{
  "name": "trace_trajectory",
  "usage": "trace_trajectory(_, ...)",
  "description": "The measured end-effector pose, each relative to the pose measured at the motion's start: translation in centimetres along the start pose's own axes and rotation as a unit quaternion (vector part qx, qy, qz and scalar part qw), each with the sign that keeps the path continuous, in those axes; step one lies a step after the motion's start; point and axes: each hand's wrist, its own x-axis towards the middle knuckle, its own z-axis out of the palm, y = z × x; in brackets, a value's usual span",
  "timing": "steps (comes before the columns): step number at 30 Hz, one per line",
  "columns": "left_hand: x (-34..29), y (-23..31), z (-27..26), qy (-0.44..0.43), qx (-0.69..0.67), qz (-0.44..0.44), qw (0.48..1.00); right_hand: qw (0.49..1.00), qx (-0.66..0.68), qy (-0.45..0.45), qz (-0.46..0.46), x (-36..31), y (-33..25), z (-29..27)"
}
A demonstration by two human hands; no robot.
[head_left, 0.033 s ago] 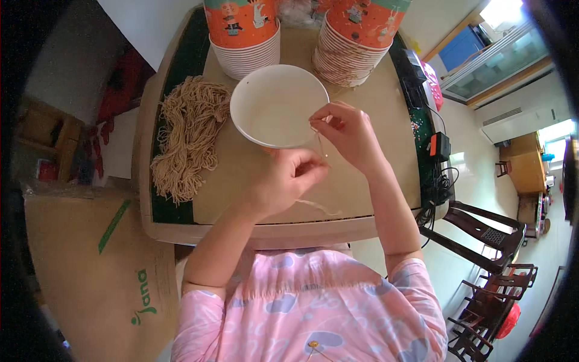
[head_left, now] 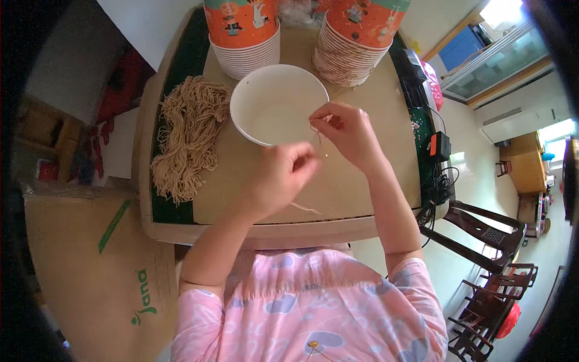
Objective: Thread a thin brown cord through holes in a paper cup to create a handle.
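A white paper bucket [head_left: 259, 111] stands before me, its open mouth toward me. At its right rim my right hand [head_left: 351, 134] pinches a thin beige cord, with a short bit hanging below the fingertips. My left hand [head_left: 279, 181] is just in front of the bucket's near rim, fingers curled and smeared by motion. From beneath it trails a loose end of beige cord [head_left: 306, 209], which seems held in those fingers; the grip itself is hidden. Left of the bucket lies a thick bundle of beige cords [head_left: 190, 136].
Two stacks of paper buckets, a left stack [head_left: 246, 51] and a right stack [head_left: 356, 48], rise at the table's back. A black adapter and cables [head_left: 440, 148] line the right edge. A cardboard box [head_left: 102, 265] stands at left, dark wooden chairs [head_left: 482, 235] at right.
My left hand has shifted left and slightly up, away from my right hand, and the trailing cord end has slid left with it. My right hand and the bucket stay put.
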Motion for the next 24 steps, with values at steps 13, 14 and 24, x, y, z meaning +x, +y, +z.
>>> trace_trajectory(13,4.0,-1.1,-2.2,-0.137,0.092,0.061,0.984,0.988,0.123,-0.091,0.023,-1.3,0.7,-0.7)
trace_trajectory(14,4.1,-2.4,-1.4,-0.12,0.076,0.099,0.985,0.985,0.124,-0.118,0.004,-1.4,0.6,-1.0)
trace_trajectory(24,3.1,-2.9,-0.9,-0.019,0.015,-0.019,1.0,0.986,0.107,-0.128,0.01,-1.5,0.7,-0.8)
